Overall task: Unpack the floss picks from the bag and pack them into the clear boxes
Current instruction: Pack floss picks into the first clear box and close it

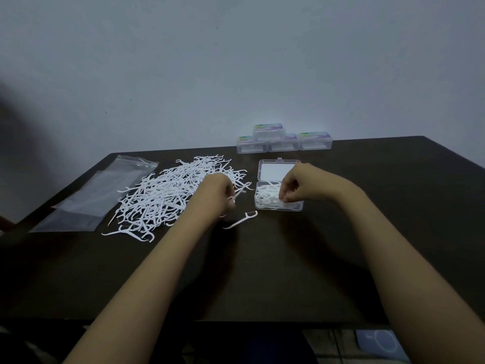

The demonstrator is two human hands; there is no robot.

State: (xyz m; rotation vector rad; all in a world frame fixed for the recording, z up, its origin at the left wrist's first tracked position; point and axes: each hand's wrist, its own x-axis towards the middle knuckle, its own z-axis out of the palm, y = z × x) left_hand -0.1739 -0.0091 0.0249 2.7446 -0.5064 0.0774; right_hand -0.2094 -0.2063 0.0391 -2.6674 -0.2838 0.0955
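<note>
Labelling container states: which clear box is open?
The open box under the right hand, lid flipped back, floss picks inside. The four boxes by the wall are closed, one stacked on top.

Bare left grip (217,191) and right grip (298,183), bare forearms (157,258)

A loose heap of white floss picks (168,195) lies tangled on the table, just right of the flat clear zip bag (97,190). A single pick (241,219) lies alone between the heap and the open box (278,207). The left hand (217,193) pinches another pick (239,192). The open box holds a layer of packed picks (266,199), with its lid (273,170) folded back flat. The right hand (296,185) pinches at them. Four shut boxes (316,141) with coloured labels sit at the back, three in a row and one stacked on top.
</note>
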